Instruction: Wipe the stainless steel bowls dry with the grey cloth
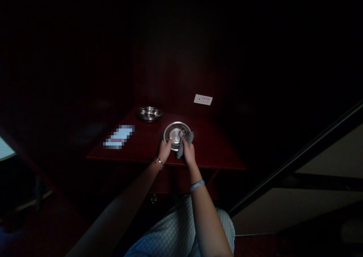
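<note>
Dark red panelling surrounds the desk point(143, 145) that I monitor from my remote station; most of the scene around it is in deep shadow. Leftmost on the desk top lies a pale, pixelated rectangle point(118, 137), its content unreadable to me. Next, near the rear edge, stands a stack of steel dishes point(149, 113), opening upward, well apart from both hands. Below the desk top, I register a small metallic knob point(153, 199).

Left hand point(165, 149): closed on the near-left rim of a steel bowl point(176, 135), thumb over the inside edge, remaining fingers mostly hidden. A beaded bracelet point(159, 163) encircles this wrist. The bowl is positioned above the front part of the desk, between the two hands, its hollow facing up; I cannot tell whether its base touches the surface. Right of it, a grey cloth point(187, 140) overlaps the bowl's near-right rim.

Right hand point(190, 152): closed on the cloth, thumb on top; I cannot see the fingers beneath. A blue wristband point(197, 185) sits on this forearm. Farther right, a white socket plate point(203, 99) is mounted on the back panel.
</note>
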Tool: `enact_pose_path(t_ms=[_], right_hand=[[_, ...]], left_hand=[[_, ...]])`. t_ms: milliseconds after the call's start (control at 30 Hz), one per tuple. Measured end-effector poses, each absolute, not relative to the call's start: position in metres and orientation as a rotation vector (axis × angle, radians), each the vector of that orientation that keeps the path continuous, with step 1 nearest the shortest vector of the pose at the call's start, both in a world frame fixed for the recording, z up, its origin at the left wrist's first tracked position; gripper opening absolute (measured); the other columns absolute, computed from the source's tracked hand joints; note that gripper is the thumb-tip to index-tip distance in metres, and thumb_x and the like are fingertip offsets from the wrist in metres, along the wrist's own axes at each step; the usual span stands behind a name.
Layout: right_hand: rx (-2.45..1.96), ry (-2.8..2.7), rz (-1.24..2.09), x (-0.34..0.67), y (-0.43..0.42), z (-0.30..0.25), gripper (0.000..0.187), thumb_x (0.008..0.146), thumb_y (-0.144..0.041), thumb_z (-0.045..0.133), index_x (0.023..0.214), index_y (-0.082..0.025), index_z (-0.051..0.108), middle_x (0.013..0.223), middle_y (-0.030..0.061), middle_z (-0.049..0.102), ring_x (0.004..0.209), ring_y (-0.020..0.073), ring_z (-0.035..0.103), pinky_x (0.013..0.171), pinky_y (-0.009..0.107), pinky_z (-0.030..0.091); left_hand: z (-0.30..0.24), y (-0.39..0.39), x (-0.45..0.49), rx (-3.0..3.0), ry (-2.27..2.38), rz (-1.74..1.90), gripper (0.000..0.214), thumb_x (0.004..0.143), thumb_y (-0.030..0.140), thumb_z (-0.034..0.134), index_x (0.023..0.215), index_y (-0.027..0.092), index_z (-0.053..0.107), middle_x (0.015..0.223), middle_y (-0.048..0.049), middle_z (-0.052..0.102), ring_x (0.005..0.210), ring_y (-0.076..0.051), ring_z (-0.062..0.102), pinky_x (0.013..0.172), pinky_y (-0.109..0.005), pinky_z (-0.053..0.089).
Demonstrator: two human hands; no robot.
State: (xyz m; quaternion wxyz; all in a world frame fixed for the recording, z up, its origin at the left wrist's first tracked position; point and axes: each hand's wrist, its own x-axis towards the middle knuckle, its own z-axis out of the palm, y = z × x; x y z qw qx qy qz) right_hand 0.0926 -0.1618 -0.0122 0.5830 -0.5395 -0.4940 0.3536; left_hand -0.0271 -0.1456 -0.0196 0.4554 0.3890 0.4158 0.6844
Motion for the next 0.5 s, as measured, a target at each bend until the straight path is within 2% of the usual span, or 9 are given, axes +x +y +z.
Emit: enact_pose_path(t_ms=[100, 233, 500], right_hand=[[-1.240, -1.163, 0.832, 0.093, -0.160, -0.014, 0.042, 0.079, -0.056, 0.053, 0.080, -0.017, 0.068, 0.075, 0.0049, 0.072, 0.076, 0.0211, 0.066, 0.069, 0.027, 0.048], [-1.224, -1.172, 0.791, 0.093, -0.162, -0.013, 0.042, 0.080, -0.055, 0.052, 0.084, -0.017, 0.069, 0.081, 0.0068, 0.074, 0.080, 0.0229, 0.068, 0.072, 0.028, 0.049], [-1.247, -1.189, 0.724, 0.091, -0.170, -0.007, 0.050, 0.078, -0.058, 0.053, 0.092, -0.015, 0.072, 0.084, 0.0072, 0.076, 0.086, 0.0238, 0.070, 0.076, 0.028, 0.050]], left_hand=[[-0.019, -0.147, -0.029, 0.972, 1.021, 1.672, 0.022, 0.080, 0.028, 0.066, 0.094, 0.012, 0.072, 0.100, -0.0127, 0.079, 0.103, -0.027, 0.072, 0.098, -0.037, 0.051], [-0.013, -0.152, -0.032, 1.023, 1.000, 1.657, 0.023, 0.078, 0.024, 0.068, 0.098, 0.012, 0.073, 0.105, -0.0134, 0.079, 0.106, -0.027, 0.072, 0.101, -0.039, 0.050], [-0.001, -0.163, -0.036, 1.029, 1.053, 1.615, 0.014, 0.077, 0.017, 0.067, 0.089, 0.012, 0.073, 0.096, -0.0130, 0.080, 0.109, -0.028, 0.071, 0.103, -0.040, 0.050]])
